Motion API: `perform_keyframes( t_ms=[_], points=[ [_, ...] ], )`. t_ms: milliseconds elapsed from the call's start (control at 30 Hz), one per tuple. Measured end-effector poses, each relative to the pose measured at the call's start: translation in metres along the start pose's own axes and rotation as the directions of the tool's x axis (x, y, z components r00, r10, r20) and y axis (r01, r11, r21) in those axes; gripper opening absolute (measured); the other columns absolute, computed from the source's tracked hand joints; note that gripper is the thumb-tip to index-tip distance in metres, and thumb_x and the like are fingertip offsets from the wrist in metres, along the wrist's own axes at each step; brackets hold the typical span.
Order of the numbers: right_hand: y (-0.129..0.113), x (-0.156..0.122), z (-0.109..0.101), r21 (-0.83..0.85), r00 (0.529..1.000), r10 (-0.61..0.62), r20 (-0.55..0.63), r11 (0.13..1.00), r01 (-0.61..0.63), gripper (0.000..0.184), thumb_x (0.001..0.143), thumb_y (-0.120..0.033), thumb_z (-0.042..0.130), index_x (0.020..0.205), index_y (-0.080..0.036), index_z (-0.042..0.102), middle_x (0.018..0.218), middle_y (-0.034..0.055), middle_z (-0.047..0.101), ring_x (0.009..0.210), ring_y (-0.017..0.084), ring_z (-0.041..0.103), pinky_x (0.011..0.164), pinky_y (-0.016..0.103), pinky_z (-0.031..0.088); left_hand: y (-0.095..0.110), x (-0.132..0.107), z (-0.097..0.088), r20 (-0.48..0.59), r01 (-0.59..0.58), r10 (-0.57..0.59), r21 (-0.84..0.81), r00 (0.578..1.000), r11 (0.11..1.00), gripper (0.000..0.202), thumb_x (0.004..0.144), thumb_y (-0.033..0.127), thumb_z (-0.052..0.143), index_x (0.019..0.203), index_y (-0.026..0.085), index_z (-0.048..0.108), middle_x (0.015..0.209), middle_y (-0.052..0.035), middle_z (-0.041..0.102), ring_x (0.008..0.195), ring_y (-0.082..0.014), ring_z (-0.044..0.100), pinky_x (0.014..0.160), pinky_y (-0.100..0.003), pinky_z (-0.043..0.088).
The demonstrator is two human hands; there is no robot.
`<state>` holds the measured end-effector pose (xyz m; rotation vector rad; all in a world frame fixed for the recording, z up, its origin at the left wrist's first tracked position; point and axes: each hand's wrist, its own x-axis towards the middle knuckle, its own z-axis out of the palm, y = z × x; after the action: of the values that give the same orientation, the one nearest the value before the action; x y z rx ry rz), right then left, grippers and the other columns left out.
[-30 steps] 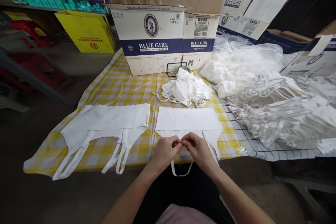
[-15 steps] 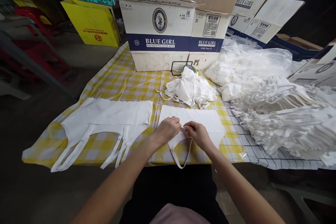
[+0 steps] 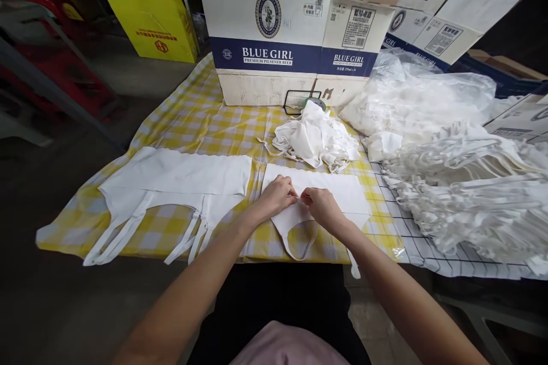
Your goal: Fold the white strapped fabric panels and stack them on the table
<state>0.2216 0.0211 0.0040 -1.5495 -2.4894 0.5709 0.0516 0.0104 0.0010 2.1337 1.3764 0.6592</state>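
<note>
A white garter belt (image 3: 349, 197) lies flat before me, one strap (image 3: 287, 246) looping down at the table's front edge. Over its middle, my left hand (image 3: 280, 193) and my right hand (image 3: 319, 202) meet, fingertips pinched close together. Between them shows a thin white piece that looks like the strap's end; its detail is too small to make out. Left of my hands a second white garter belt (image 3: 184, 174) is spread out, its straps hanging toward the front edge. A crumpled heap of white fabric pieces with straps (image 3: 314, 137) sits just beyond my hands.
Yellow checked cloth (image 3: 192, 114) covers the table. A Blue Girl beer carton (image 3: 274, 57) stands at the back. On the right are a tall stack of white garments (image 3: 462, 199) and a clear plastic bag (image 3: 428, 97). A yellow bag (image 3: 149, 20) stands beyond the table at left.
The view has tilted down slightly. My hands have stayed over the same garter belt, fingertips drawn closer together, and a strap end now shows hanging below my right forearm.
</note>
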Motion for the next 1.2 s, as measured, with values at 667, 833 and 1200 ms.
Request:
perform_keyframes(
  t_ms=[667,833,1200],
  points=[
    [-0.027,0.003,-0.013,-0.343,0.994,0.01,0.108,0.939,0.027,0.022,0.081,-0.003,0.042,0.088,-0.014,0.059,0.086,0.0089,0.064,0.072,0.019,0.06,0.058,0.026,0.033,-0.003,0.003,0.001,0.032,-0.05,0.048,0.07,0.998,0.996,0.017,0.078,0.021,0.053,0.072,0.019,0.069,0.072,-0.0042,0.056,0.086,-0.0191,0.049,0.072,-0.026,0.041],
    [-0.032,0.0,-0.008,-0.312,0.999,0.025,0.045,0.95,-0.01,0.023,0.082,-0.003,0.038,0.089,-0.013,0.057,0.085,0.0102,0.063,0.069,0.02,0.06,0.057,0.027,0.032,-0.008,0.006,0.006,0.032,-0.065,0.062,0.074,0.998,0.995,0.017,0.077,0.018,0.053,0.068,0.018,0.068,0.071,-0.0034,0.056,0.084,-0.0182,0.049,0.071,-0.025,0.04],
    [-0.021,-0.009,0.0,0.057,0.994,0.062,-0.087,0.997,-0.057,0.02,0.087,-0.019,0.039,0.085,-0.017,0.059,0.074,0.0028,0.064,0.067,0.014,0.06,0.061,0.023,0.041,-0.007,0.0,0.006,-0.003,-0.034,0.034,0.003,0.999,0.999,0.016,0.078,0.022,0.055,0.068,0.019,0.067,0.072,-0.0024,0.058,0.087,-0.018,0.048,0.076,-0.026,0.041]
  ],
)
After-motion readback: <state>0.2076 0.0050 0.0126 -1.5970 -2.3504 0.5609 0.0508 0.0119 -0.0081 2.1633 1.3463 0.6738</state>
